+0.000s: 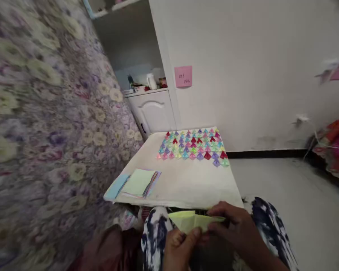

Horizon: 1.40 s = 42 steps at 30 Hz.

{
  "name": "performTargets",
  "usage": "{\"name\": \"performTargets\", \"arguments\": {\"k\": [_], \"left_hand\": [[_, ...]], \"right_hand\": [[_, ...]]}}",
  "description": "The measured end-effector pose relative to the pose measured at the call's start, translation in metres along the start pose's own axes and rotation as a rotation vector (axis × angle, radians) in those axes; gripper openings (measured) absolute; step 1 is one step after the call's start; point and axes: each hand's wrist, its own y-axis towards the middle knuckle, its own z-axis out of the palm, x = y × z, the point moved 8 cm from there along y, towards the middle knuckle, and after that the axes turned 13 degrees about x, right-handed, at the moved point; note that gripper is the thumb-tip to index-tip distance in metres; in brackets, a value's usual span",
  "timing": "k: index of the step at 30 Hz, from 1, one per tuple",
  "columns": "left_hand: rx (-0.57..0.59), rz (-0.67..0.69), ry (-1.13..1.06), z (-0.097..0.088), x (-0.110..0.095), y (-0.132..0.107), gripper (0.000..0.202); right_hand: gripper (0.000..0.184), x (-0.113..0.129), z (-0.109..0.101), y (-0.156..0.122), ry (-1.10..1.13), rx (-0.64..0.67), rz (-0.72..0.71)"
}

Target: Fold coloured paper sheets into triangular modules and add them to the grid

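Both my hands hold a folded piece of pale yellow-green paper [190, 221] over my lap, just below the near edge of a low white table [186, 184]. My left hand [178, 251] pinches the paper's lower edge from beneath. My right hand [234, 223] grips its right side, fingers closed over the top. On the table's far part lie several rows of small folded paper shapes [193, 148] in red, purple, blue, green and pink. A stack of coloured paper sheets [138, 183] lies at the table's near left corner, a green sheet on top.
A flowered fabric surface [45, 124] fills the left side. Behind the table stands a white cabinet [151, 111] with small items on it, and a pink note [183, 76] sticks to the white wall. Bright cloth [335, 146] lies on the floor at the right.
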Motion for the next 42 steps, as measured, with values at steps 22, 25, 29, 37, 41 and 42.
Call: {"name": "performTargets", "arguments": {"k": [22,25,29,37,41,42], "left_hand": [[-0.004,0.172,0.236,-0.002,-0.017,-0.004,0.02],[0.004,0.17,0.227,-0.002,-0.014,-0.004,0.021],[0.017,0.222,0.256,-0.002,-0.019,-0.005,0.019],[0.08,0.254,0.321,0.009,-0.032,-0.005,0.024],[0.038,0.25,0.308,0.006,-0.026,-0.005,0.023],[0.033,0.245,0.311,0.005,-0.024,-0.005,0.023]], "right_hand": [[0.021,0.042,-0.015,-0.009,-0.084,-0.009,-0.364],[0.025,0.053,-0.009,-0.008,-0.18,0.038,-0.405],[0.03,0.06,0.004,-0.006,-0.228,0.14,-0.419],[0.028,0.062,0.011,0.0,-0.247,0.195,-0.382],[0.023,0.059,0.013,0.002,-0.216,0.202,-0.323],[0.022,0.059,0.013,0.003,-0.209,0.198,-0.315]]}}
